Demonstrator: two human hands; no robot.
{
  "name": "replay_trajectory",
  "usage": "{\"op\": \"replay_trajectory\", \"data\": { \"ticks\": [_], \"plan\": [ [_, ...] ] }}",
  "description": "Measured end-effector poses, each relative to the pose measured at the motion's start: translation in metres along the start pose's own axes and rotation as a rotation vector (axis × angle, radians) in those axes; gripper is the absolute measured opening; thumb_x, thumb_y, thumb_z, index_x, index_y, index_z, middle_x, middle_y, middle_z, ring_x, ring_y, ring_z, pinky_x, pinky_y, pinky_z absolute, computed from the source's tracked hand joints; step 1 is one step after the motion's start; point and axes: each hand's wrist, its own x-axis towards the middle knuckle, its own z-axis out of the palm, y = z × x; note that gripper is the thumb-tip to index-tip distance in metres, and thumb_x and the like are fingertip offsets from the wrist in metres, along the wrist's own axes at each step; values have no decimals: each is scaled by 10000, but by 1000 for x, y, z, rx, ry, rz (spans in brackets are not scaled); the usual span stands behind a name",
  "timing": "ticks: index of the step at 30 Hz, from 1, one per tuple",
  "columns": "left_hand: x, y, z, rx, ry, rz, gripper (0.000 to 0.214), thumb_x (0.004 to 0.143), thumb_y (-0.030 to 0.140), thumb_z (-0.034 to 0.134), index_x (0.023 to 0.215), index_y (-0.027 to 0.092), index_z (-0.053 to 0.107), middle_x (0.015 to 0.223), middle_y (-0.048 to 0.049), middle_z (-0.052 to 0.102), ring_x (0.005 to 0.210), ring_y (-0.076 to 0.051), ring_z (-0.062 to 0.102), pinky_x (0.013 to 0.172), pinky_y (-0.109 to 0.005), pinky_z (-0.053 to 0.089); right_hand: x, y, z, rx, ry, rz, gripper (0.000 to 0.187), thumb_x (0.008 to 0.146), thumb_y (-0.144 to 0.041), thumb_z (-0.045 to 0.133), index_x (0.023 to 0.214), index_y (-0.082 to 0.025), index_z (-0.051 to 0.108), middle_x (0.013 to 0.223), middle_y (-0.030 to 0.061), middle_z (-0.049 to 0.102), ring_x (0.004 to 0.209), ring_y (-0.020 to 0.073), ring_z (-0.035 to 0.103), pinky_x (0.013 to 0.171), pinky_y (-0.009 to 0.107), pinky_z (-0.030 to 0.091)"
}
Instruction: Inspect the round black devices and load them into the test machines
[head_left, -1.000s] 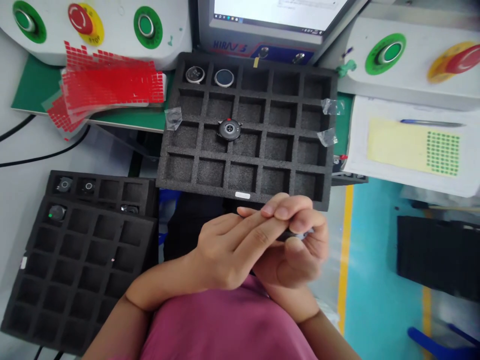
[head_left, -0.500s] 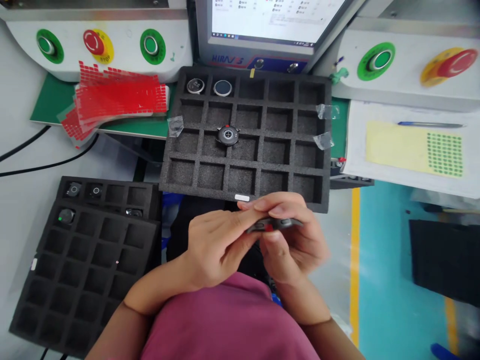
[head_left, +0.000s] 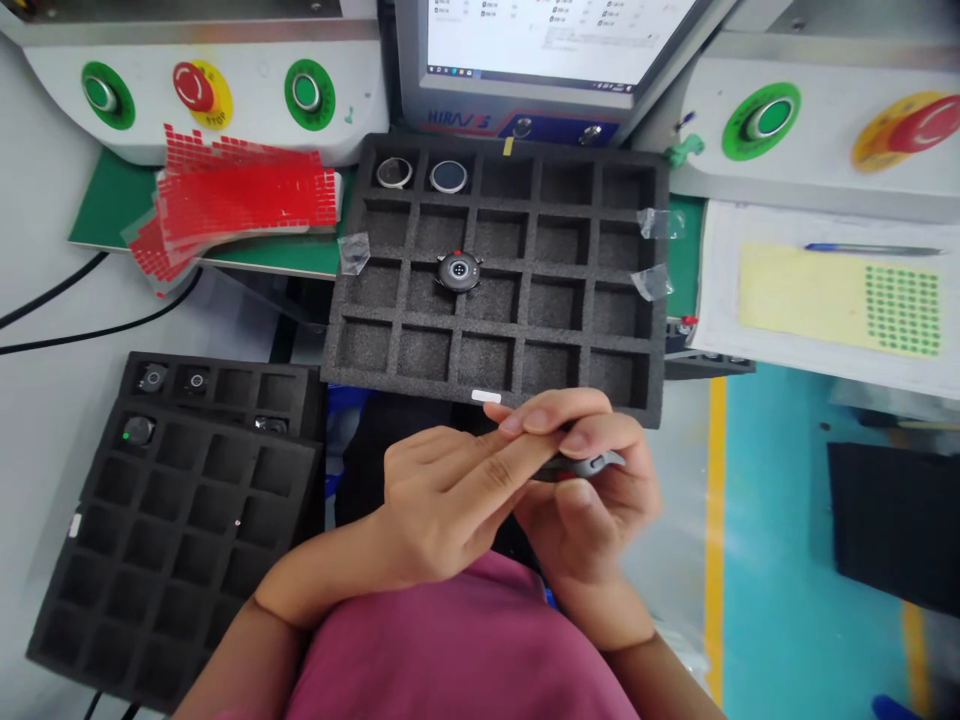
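Both hands meet close to my chest around a small dark round watch body (head_left: 581, 464). My right hand (head_left: 592, 500) grips it from below and behind, thumb on its near edge. My left hand (head_left: 442, 500) lies across it, fingers stretched flat over its top, hiding most of it. Just beyond my hands lies a black foam tray (head_left: 499, 330) with many square cells. One watch body (head_left: 458, 271) rests back-up on a divider near the tray's middle. Two more watch bodies (head_left: 421, 174) sit in the far left cells.
A second black foam tray (head_left: 180, 530) lies at the lower left, stacked over another, with a few watch bodies in the far cells. Red sticker sheets (head_left: 240, 195) lie at the far left. A paper with green dot stickers (head_left: 840, 300) and a pen is at right. Machine buttons and a monitor stand behind.
My left fingers have slid back over the top of the watch body, covering it more than half a second ago. Both hands stay in about the same place.
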Motion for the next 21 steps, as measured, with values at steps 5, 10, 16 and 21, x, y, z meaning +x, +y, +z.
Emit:
{"op": "replay_trajectory", "data": {
  "ticks": [5, 10, 16, 21],
  "plan": [
    [-2, -1, 8, 6, 51, 26, 240, 1016, 162, 471, 1169, 78, 636, 931, -79, 781, 703, -137, 723, 631, -248, 554, 2, -1, 9, 66, 82, 74, 49, 922, -196, 603, 883, -217, 581, 897, 4, 545, 790, 132, 626, 766, 321, 640],
    [0, -3, 8, 35, 81, 39, 253, 1017, 171, 438, 1146, 97, 642, 969, -72, 784, 670, -137, 700, 617, -263, 542, 5, 0, 15, 90, 97, 62, 84, 883, -138, 563, 837, -208, 561, 872, 4, 510, 754, 133, 614, 692, 312, 623],
    [-3, -6, 5, 69, 91, 51, 266, 1014, 172, 428, 1163, 103, 637, 972, -84, 784, 714, -144, 719, 638, -257, 539, 5, 7, 23, 95, 108, -15, 58, 892, -159, 575, 870, -212, 575, 854, 5, 494, 725, 136, 583, 632, 302, 618],
    [5, -5, -4, 9, 39, -5, 236, 1028, 185, 460, 1181, 100, 617, 1015, -93, 783, 825, -129, 746, 698, -211, 570, 1, 8, 10, 8, 26, 1, 107, 945, -205, 584, 1040, -217, 630, 961, 37, 577, 824, 170, 645, 721, 352, 634]
  ]
}}
